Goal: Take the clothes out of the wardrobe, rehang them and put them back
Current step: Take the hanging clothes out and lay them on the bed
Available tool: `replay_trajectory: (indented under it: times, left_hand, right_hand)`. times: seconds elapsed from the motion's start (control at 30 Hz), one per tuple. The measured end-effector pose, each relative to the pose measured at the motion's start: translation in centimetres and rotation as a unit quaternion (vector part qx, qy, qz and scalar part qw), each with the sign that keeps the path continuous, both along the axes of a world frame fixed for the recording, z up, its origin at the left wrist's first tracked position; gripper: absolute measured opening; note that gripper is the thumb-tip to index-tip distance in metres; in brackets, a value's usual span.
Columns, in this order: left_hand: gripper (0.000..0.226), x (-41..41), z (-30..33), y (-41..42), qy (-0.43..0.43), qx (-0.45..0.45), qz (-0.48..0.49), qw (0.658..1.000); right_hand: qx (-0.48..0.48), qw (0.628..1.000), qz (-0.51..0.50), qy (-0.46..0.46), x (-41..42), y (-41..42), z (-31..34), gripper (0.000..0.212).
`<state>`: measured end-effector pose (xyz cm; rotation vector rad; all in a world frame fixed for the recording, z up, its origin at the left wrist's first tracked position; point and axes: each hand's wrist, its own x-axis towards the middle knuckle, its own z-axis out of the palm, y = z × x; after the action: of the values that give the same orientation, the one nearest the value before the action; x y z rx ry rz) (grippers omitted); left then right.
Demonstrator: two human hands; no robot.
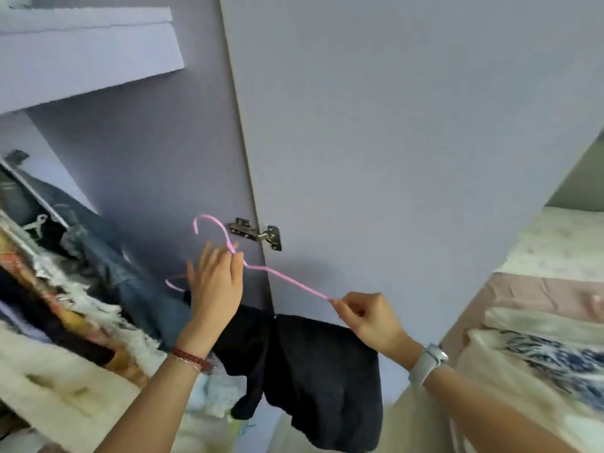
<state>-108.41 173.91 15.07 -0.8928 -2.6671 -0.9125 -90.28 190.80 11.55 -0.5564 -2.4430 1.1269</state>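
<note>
Item: pink hanger (284, 278), thin, with a dark garment (313, 371) draped below it. It is being held in front of the open wardrobe, just below the door hinge (256, 235). Its long axis is running from lower left to lower right across the view, its hook (209, 223) rising up and to the left.

Right hand (366, 318): pinching the hanger's right tip between thumb and forefinger, the other fingers curled.

Left hand (215, 289): fingers straight and spread, lying against the hanger's neck just under the hook; a closed grip is not showing. This hand is the nearer one to the hook and the rail.

Rail (36, 194): lying up and to the left of the hook, well apart from it. Probably the hook is travelling that way next.

Obstacles: jeans (130, 276) and a crowd of hung clothes (65, 299) filling the rail's side; shelf (85, 57) above; door (392, 142) standing just behind.

Also present: bedding (539, 351) at the right.
</note>
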Motion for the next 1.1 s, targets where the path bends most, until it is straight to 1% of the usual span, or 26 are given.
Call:
replay_trajectory:
  times: [0.07,0.1,0.2,0.27,0.3,0.37,0.43,0.47,0.6,0.7,0.8,0.9,0.97,1.03,1.1]
  left_hand:
    - [0.026,2.1,-2.3,1.6,-0.102,0.013,-0.085,0.991]
    - [0.024,3.2,-3.2,2.4,-0.139,0.013,-0.122,0.983]
    - [0.023,6.9,-5.6,5.1,-0.171,-0.008,-0.221,0.960]
    - [0.023,10.2,-6.9,7.0,-0.196,-0.020,-0.280,0.940]
    - [0.025,12.2,-7.5,8.0,-0.215,-0.030,-0.311,0.925]
    - [0.028,16.5,-8.3,9.9,-0.250,-0.057,-0.381,0.888]
    - [0.024,20.5,-8.6,12.1,-0.261,-0.065,-0.442,0.856]
    - [0.023,22.3,-8.4,13.4,-0.257,-0.063,-0.460,0.847]
    - [0.021,27.4,-6.5,19.6,-0.228,-0.033,-0.495,0.838]
    - [0.028,31.2,-5.0,25.3,-0.222,-0.017,-0.518,0.826]
    - [0.034,35.5,-4.0,31.1,-0.180,-0.026,-0.542,0.820]
    - [0.035,39.6,-3.4,36.5,-0.125,-0.041,-0.558,0.820]
    - [0.038,41.2,-3.2,39.6,-0.118,-0.050,-0.553,0.823]
    - [0.038,41.6,-3.0,42.0,-0.117,-0.048,-0.534,0.836]
    - [0.034,41.1,-2.6,44.0,-0.119,-0.041,-0.520,0.845]
  right_hand:
    - [0.003,0.999,-0.042,-0.035,3.9,1.5,-1.2,0.043]
    - [0.001,0.997,-0.057,-0.052,6.0,2.2,-1.7,0.044]
    - [0.032,0.989,-0.101,-0.107,12.5,3.8,-2.8,0.048]
    - [0.057,0.977,-0.149,-0.144,16.9,4.8,-3.3,0.051]
    - [0.060,0.969,-0.185,-0.153,19.1,5.2,-3.5,0.053]
    - [0.053,0.942,-0.294,-0.152,23.2,6.1,-3.9,0.057]
    - [0.047,0.908,-0.393,-0.141,27.1,7.1,-4.1,0.060]
    - [0.044,0.896,-0.421,-0.135,28.8,7.5,-4.2,0.059]
    - [0.035,0.870,-0.479,-0.107,34.7,10.1,-4.4,0.045]
    - [-0.001,0.851,-0.521,-0.068,38.3,13.0,-4.6,0.044]
    - [-0.017,0.842,-0.538,-0.030,41.2,16.4,-4.7,0.045]
    - [0.012,0.861,-0.507,-0.035,43.1,19.9,-4.2,0.049]
    - [0.053,0.884,-0.462,-0.045,43.6,21.9,-3.7,0.040]
    - [0.094,0.906,-0.408,-0.053,43.4,23.5,-3.2,0.025]
    - [0.113,0.920,-0.371,-0.055,42.8,25.2,-2.9,0.020]
